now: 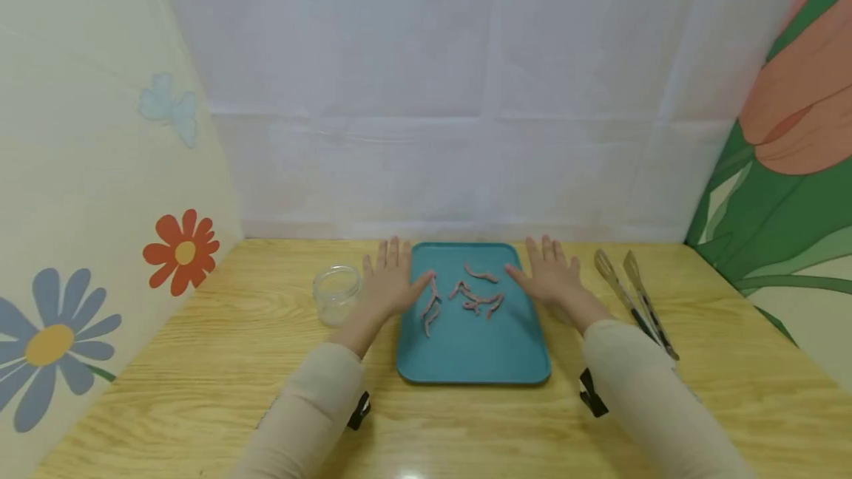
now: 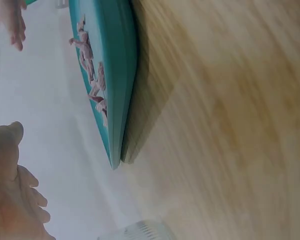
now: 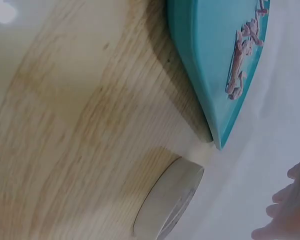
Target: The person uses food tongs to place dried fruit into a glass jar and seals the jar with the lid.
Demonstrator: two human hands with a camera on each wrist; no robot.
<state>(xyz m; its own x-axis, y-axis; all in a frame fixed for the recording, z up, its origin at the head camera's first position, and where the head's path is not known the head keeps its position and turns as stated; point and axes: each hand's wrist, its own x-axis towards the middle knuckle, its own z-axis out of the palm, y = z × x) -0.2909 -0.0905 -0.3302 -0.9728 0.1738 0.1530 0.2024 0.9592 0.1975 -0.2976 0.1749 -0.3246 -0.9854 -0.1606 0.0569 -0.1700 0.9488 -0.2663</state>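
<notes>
— Because your fingers lie straight and your thumbs stand spread, you have nothing in your grip: your left hand (image 1: 388,281) and your right hand (image 1: 554,279) flank the tray (image 1: 472,357), thumbs pointing in over its long edges.

— Where are the strips, seen from your hands?

— The pinkish strips (image 1: 475,300) lie on the tray between your thumbs. A few lie just beside your left thumb; a small tangle and one loose piece sit nearer your right.

— And how will they handle in your fingers?

— Light, limp and probably slippery, I'd judge, like raw meat. Take each strip near its middle in a gentle pinch; tug an end and you may stretch or tear it. Ease the tangle apart before you lift. The tray looks stiff and light; hold it by both long rims, level, so nothing slides.

— What else lies within your reach?

— A glass jar (image 1: 336,298) stands just outside your left hand, and tongs (image 1: 647,301) lie outside your right. Below your right hand is a round pale thing (image 3: 167,200); your hand hides most of it from the head camera, so it may be a lid, but you can't be sure.
</notes>
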